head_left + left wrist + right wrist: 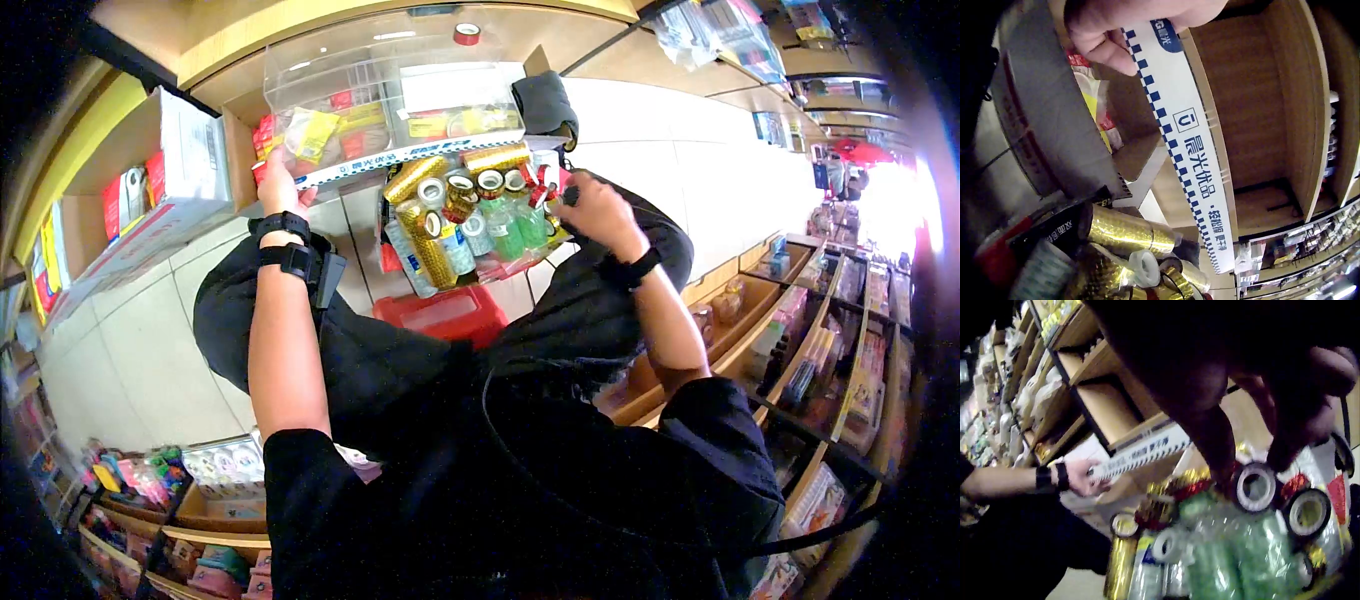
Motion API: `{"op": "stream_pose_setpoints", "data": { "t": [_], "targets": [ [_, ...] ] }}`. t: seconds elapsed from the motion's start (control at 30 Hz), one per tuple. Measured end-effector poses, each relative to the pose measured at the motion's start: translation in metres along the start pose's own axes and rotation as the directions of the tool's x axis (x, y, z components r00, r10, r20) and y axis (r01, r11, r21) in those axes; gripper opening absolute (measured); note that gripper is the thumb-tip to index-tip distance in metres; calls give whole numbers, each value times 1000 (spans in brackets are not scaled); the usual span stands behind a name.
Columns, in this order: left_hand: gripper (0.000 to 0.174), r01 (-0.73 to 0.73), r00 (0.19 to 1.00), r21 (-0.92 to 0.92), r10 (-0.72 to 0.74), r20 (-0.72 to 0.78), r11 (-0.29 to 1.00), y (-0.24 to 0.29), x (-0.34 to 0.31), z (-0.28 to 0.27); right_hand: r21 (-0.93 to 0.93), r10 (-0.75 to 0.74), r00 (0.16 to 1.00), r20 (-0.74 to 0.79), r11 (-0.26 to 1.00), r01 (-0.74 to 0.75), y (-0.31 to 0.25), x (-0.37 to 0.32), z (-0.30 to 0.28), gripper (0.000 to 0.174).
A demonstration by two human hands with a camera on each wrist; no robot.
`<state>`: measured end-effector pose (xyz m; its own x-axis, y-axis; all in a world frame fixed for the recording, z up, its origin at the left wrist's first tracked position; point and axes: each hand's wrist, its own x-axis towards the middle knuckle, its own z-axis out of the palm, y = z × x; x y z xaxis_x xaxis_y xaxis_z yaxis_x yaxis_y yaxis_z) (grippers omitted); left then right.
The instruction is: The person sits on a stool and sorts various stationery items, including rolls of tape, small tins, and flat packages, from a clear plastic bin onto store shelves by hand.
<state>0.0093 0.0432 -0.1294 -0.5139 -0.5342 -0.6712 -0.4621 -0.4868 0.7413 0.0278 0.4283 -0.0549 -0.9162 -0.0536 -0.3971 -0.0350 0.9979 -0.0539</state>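
My left hand (278,190) grips the white strip with blue checks (420,150) along the front of a clear shelf bin (400,90) that holds yellow and red packets. The left wrist view shows its fingers (1104,40) pinching that strip (1191,137). Just below hangs a tilted box of tape rolls (470,225), with gold rolls (1122,231) and green ones (1235,550). My right hand (598,210) is at the box's right edge. Its curled fingers (1216,444) reach over the rolls (1254,485), seemingly holding the box.
A red basket (445,312) sits under the box. A black pouch (545,105) hangs beside the bin, and a white carton (190,150) stands on the shelf to the left. Wooden shelves of goods (800,330) line the right; trays of small items (200,490) lie at lower left.
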Motion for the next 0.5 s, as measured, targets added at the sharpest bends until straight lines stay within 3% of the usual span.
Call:
{"op": "stream_pose_setpoints", "data": {
  "t": [0.07, 0.27, 0.37, 0.5],
  "targets": [
    [46, 7, 1000, -16, -8, -21, 1000, -4, 6, -1, 44, 15, 999, 45, 999, -17, -8, -5, 18, 61],
    [49, -14, 1000, 13, 14, 25, 1000, -4, 14, -4, 80, 14, 998, -66, 997, -9, -13, 2, 29, 57],
    [51, 10, 999, -13, -10, -46, 1000, -3, 4, 2, -46, -1, 999, -41, 999, -1, -13, 8, 29, 55],
    [50, 11, 999, -25, -12, -33, 1000, -4, 8, -1, -61, 8, 999, -33, 998, -10, -14, 13, 31, 51]
  ]
}}
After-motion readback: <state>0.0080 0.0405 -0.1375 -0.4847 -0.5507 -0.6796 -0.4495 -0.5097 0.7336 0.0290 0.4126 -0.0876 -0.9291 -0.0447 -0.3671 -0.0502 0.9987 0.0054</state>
